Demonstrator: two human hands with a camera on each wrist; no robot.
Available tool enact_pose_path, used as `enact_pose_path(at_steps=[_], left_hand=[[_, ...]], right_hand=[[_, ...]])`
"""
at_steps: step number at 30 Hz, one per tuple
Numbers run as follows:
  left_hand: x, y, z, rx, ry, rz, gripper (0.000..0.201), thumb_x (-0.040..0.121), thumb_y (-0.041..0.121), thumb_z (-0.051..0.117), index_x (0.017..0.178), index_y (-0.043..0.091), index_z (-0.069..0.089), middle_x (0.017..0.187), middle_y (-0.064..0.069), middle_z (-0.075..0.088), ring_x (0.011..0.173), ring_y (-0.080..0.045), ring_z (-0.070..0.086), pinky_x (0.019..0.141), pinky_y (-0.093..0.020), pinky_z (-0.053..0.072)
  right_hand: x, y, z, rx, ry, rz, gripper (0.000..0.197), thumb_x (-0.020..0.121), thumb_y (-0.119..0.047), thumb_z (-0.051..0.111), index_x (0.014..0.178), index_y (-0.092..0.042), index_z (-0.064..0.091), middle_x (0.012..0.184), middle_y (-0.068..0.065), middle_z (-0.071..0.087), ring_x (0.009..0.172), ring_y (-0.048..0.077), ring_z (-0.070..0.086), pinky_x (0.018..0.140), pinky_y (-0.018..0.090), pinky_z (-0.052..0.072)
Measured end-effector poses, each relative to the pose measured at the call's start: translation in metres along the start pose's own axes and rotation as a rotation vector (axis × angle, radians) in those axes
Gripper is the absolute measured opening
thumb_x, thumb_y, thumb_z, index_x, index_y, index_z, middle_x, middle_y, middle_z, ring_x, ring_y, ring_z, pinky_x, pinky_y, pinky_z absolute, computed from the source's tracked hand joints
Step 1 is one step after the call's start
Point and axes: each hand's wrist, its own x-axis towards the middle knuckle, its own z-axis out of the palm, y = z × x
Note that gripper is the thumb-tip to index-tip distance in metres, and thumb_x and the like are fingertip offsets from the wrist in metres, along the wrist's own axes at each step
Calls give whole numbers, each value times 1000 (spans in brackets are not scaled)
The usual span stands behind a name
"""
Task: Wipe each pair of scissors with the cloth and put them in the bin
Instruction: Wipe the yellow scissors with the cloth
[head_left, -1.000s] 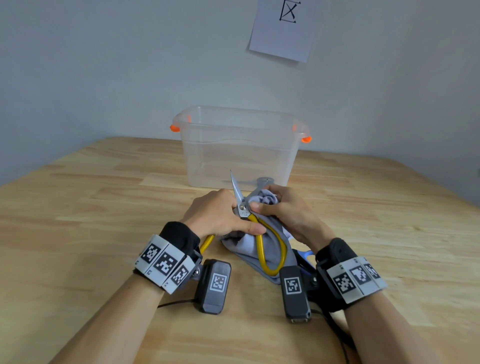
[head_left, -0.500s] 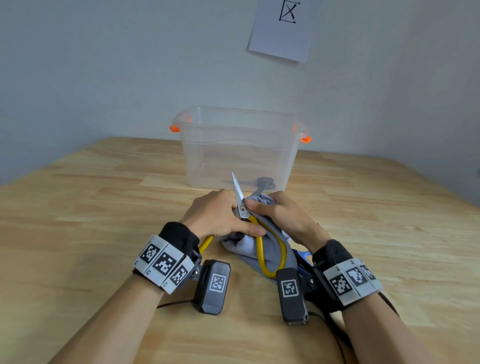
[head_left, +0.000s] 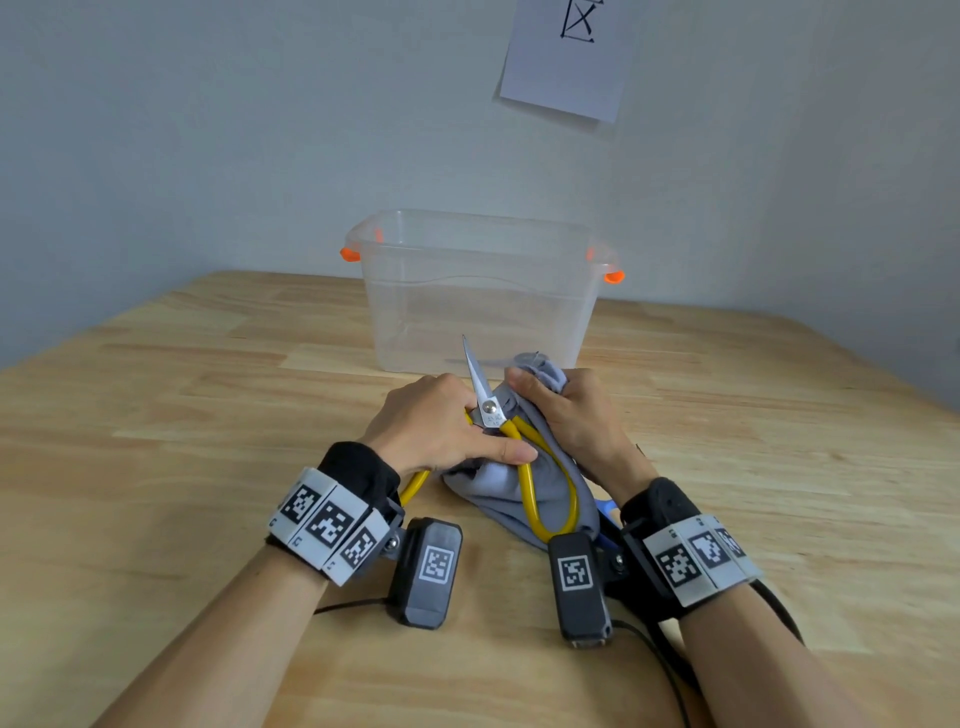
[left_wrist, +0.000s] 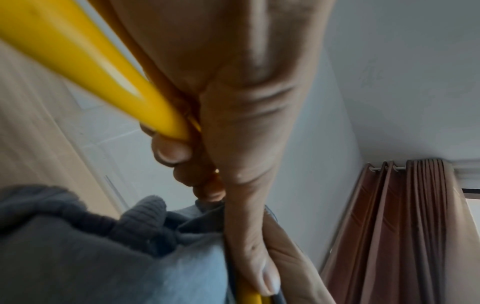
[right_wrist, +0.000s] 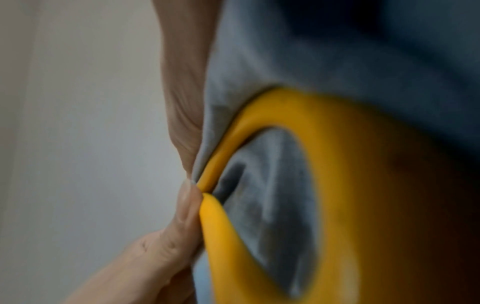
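Both forearms bare, no sleeves. Each wrist: black fabric cuff, left (head_left: 358, 470), right (head_left: 662, 501), with a band of white tiles over it carrying black square fiducial markers, left (head_left: 327, 525), right (head_left: 698, 558). Dark grey, rounded-rectangular camera pod bracketed to the inner side of each band, left (head_left: 427, 571), right (head_left: 579, 587), one white-framed marker on top of each. Bracket screw visible at each pod. Thin black cable exits each pod toward the body.

Pale wooden table (head_left: 156, 415) against grey walls (head_left: 208, 130), pinned paper sheet (head_left: 569, 57), brown curtain (left_wrist: 405, 226)
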Motion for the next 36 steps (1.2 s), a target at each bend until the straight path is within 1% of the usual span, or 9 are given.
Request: enact_pose_path(at_steps=[3,8,12,19,21,25,29,32,36], left_hand=[[0,1,0,10,5,-6,68,55,80,73,63,17,50,54,3,44,53,-15,43,53,-32,29],[0,0,0,-8,23,-30,72,52,79,76,66,11,56,54,5,48,55,-15,49,54,-32,32],[0,-1,-1,25,5,-24,71,50,81,75,65,14,54,56,4,50,57,-16,51,55,-32,33],[-3,5,-3,54,-2,1,70,54,80,74,55,20,38,51,6,42,52,-16,42,52,-32,28],[-4,5,-3,58,3,-6,70,54,79,76,55,20,39,49,7,41,52,-15,43,52,-31,29],[-3,3,-4,44,2,-33,64,54,75,79,57,19,49,49,7,45,51,-13,47,51,-30,31],[-4,6,-4,52,21,-43,64,55,74,80,51,22,43,47,8,44,51,-12,46,50,-29,30],[-5,8,-6,61,29,-50,65,57,74,78,52,22,39,48,8,43,50,-13,45,50,-30,29],[-6,10,-6,64,20,-48,67,57,75,77,54,21,37,49,8,42,50,-13,43,50,-30,28]], right_hand=[[0,0,0,39,39,-15,37,95,-23,66,80,12,66,76,33,60,67,18,54,63,34,43],[-3,-2,0,27,-163,97,19,96,-23,64,87,-11,75,75,-2,71,73,8,65,67,24,52],[-1,0,-3,-55,-195,78,22,95,-29,65,89,-11,77,92,20,70,79,17,62,72,35,49],[3,2,-1,-44,50,26,50,96,-26,64,69,15,60,57,15,53,52,15,47,52,28,37],[3,1,-1,-34,-12,84,46,95,-28,65,70,11,63,61,14,55,54,14,50,55,29,40],[0,-1,2,-76,-183,133,25,94,-32,67,71,-26,74,68,2,67,68,11,58,67,32,45],[1,-3,3,-119,-139,81,23,95,-30,66,74,-23,73,61,-5,64,62,7,56,63,27,44],[2,-3,4,-149,-46,29,42,96,-29,65,58,-11,59,55,6,48,54,10,43,54,26,36],[2,0,2,-168,14,36,51,96,-28,65,49,-17,46,44,-7,39,44,4,36,48,19,32]])
